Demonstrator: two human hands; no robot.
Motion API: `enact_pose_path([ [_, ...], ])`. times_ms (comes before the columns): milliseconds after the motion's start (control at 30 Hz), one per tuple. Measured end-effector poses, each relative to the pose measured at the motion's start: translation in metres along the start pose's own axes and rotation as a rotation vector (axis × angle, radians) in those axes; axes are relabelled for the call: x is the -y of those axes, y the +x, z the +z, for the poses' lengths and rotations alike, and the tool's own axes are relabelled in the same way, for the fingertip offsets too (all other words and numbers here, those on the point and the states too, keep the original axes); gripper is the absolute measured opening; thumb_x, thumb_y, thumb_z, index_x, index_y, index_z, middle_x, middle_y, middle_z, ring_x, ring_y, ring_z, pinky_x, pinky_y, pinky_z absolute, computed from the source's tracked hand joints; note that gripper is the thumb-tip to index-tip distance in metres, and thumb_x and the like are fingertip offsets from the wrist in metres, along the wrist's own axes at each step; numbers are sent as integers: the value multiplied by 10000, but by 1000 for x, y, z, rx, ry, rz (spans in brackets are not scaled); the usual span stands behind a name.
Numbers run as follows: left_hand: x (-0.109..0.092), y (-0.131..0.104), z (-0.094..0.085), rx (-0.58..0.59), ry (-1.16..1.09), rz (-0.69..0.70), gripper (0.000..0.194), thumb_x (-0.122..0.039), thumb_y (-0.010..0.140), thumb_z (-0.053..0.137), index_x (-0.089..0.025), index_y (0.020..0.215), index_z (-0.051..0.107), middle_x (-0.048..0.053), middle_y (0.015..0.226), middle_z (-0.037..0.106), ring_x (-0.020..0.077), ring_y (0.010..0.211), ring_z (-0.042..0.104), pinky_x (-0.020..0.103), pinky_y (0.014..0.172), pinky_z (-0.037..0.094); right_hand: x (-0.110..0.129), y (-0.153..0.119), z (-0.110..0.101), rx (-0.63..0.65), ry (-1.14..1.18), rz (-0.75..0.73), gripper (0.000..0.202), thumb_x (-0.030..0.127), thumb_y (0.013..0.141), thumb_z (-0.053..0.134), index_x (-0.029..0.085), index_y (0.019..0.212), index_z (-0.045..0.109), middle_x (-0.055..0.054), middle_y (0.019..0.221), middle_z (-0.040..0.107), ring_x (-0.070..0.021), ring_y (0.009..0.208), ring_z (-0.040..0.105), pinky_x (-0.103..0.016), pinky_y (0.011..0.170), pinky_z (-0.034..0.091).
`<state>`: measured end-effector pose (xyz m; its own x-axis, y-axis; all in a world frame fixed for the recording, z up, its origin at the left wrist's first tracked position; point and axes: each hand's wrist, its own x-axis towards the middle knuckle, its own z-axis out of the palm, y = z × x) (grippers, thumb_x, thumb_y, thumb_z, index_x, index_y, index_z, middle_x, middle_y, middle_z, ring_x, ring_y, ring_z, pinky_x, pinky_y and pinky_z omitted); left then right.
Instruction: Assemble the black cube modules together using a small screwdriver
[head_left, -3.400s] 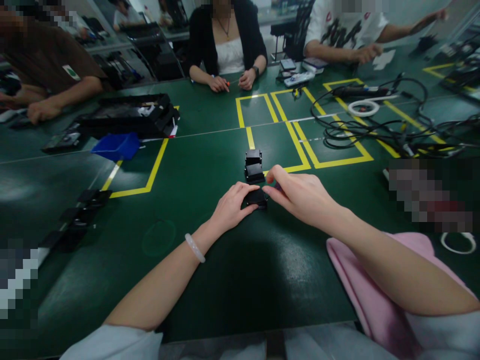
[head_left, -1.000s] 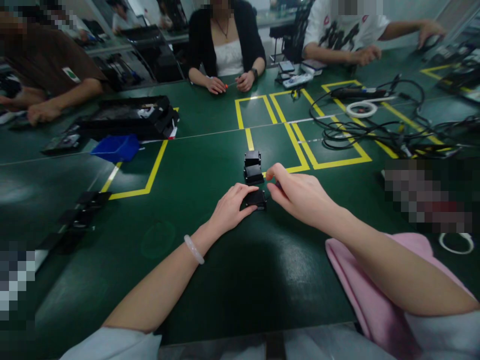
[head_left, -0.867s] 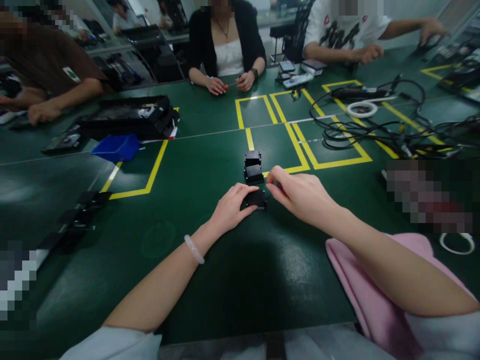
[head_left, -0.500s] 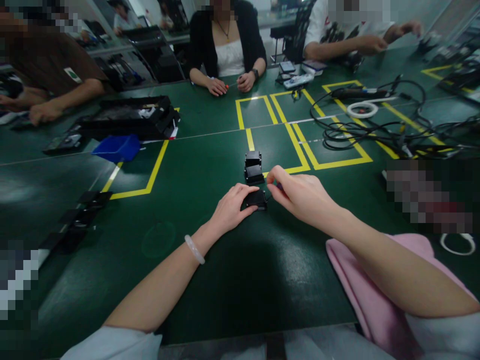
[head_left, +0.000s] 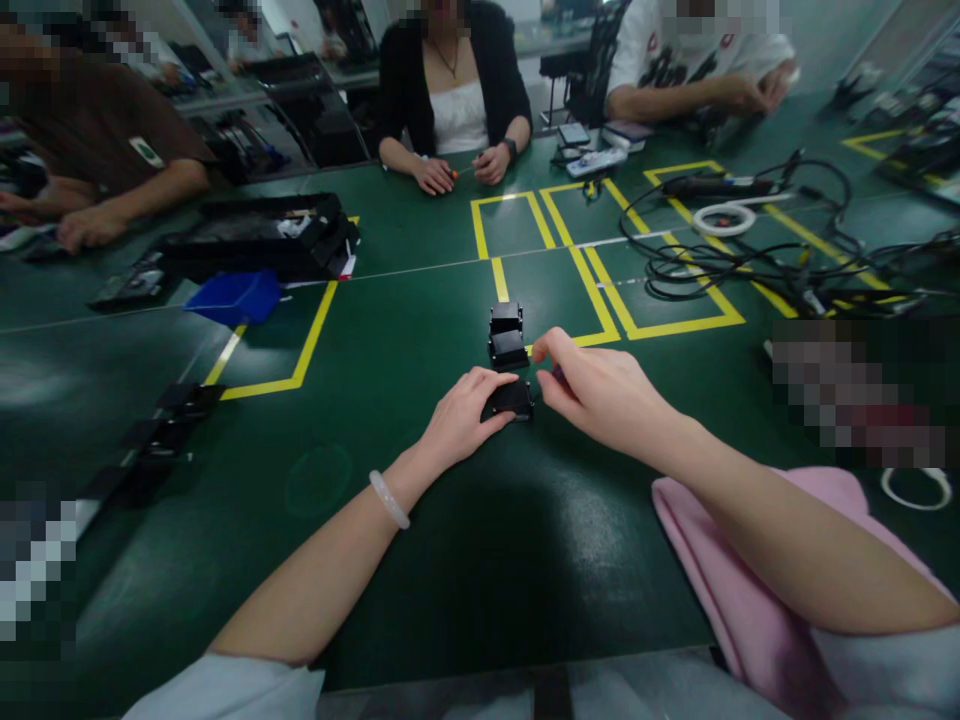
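On the green table, my left hand grips a small black block from its left side, thumb on the near edge and fingers on the far one. My right hand is closed in a pinch just right of that block. Between its fingertips a bit of a slim dark tool shows, its thin tip pointing at the block's right side; the rest is hidden by the fingers. Directly beyond the held block stand two similar black blocks in a row.
At left are more black blocks, a blue bin and black trays. Tangled black cables lie right, near a pink cloth under my right forearm. Co-workers sit across; one holds a thin tool with an orange part.
My right hand has shifted very slightly up and its fingers have turned a little. My left hand and the block stay still. A co-worker at the upper right has drawn their hands together.
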<state>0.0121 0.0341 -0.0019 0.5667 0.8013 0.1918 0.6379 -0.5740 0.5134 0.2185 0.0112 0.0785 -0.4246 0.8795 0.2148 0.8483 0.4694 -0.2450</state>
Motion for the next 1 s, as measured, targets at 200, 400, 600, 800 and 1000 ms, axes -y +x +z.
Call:
enact_pose_path([
  [200, -1, 0, -1, 7, -2, -8, 414, -292, 854, 581, -248, 1252, 477, 65, 1137, 539, 232, 1075, 511, 408, 935, 447, -1, 0, 0, 20, -11, 9, 215, 319, 933, 352, 191, 1026, 497, -3, 732, 655, -140, 582, 571, -248, 532, 248],
  [400, -1, 0, -1, 3, -4, -9, 407, -316, 858, 576, -247, 1247, 479, 64, 1135, 537, 232, 1080, 512, 407, 936, 447, -1, 0, 0, 18, 14, -4, 228, 347, 929, 368, 193, 1046, 490, -2, 747, 656, -146, 607, 578, -246, 536, 249],
  [600, -1, 0, -1, 14, 14, 1, 421, -321, 862, 570, -255, 1264, 465, 67, 1138, 534, 236, 1075, 512, 408, 924, 449, -2, 1, 0, 18, 3, 1, 205, 296, 926, 355, 195, 1035, 496, -2, 741, 648, -135, 582, 558, -244, 537, 247],
  [800, -2, 0, -2, 13, 67, -3, 414, -322, 851, 582, -242, 1243, 479, 65, 1118, 539, 237, 1048, 518, 398, 904, 452, -4, 1, -1, 21, 34, -4, 250, 387, 936, 357, 194, 993, 506, 2, 724, 637, -142, 595, 559, -241, 541, 252],
  [1000, -2, 0, -1, 6, 84, 9, 428, -314, 850, 585, -255, 1256, 464, 62, 1114, 542, 233, 1041, 521, 399, 903, 441, -5, 2, 0, 11, 49, 5, 212, 284, 908, 375, 192, 1055, 496, 1, 734, 633, -131, 579, 532, -238, 551, 261],
])
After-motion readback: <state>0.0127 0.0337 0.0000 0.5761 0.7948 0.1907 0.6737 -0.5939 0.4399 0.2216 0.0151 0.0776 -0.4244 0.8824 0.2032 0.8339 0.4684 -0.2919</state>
